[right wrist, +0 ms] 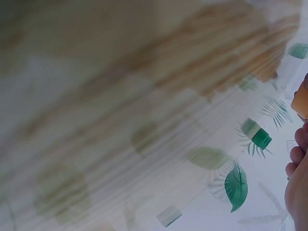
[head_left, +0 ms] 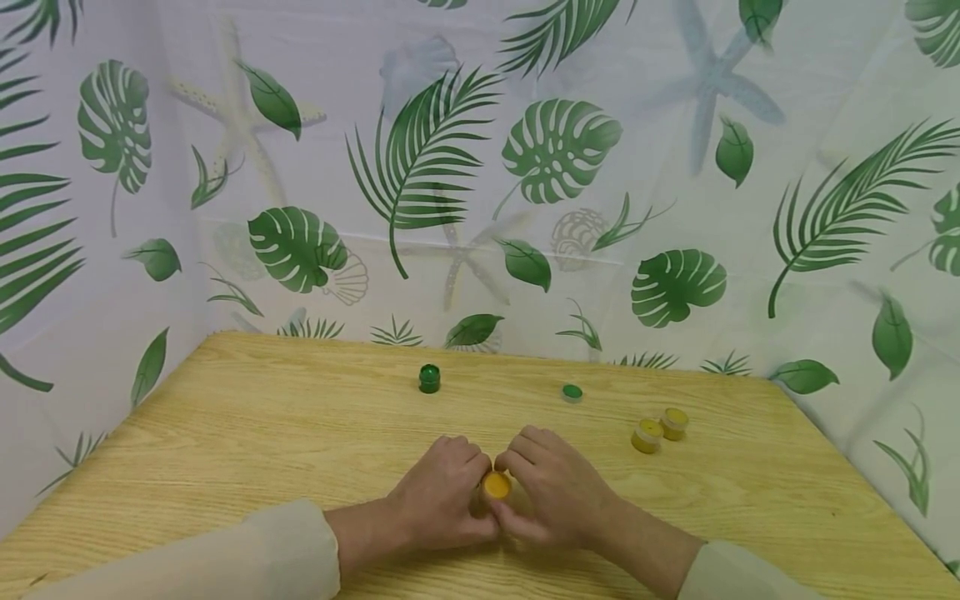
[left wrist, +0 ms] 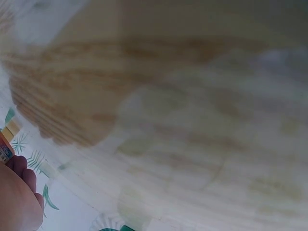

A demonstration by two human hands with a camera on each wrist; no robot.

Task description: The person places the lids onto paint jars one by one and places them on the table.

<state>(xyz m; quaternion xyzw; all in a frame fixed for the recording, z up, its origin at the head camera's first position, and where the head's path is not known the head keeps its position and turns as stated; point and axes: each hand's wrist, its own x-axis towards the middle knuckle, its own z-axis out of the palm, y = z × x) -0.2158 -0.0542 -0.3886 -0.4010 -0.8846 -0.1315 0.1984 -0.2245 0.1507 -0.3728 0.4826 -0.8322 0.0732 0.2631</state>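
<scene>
A small orange jar [head_left: 497, 486] stands between my two hands near the front middle of the table, its round orange top facing up. My left hand [head_left: 444, 492] holds it from the left, fingers curled along the side. From the right, my right hand [head_left: 558, 492] pinches it between thumb and forefinger. Part of the jar's printed label [left wrist: 6, 153] shows at the left edge of the left wrist view, beside the curled fingers [left wrist: 26, 175]. In the right wrist view the orange jar [right wrist: 301, 102] is cut off by the right edge, above the fingers.
Beyond the hands stands a dark green jar [head_left: 429, 378]. A low green-topped piece [head_left: 572, 392] lies to its right. Two yellow-topped jars [head_left: 647, 436] sit close together farther right. A leaf-patterned cloth [head_left: 480, 208] hangs behind the wooden table [head_left: 262, 417].
</scene>
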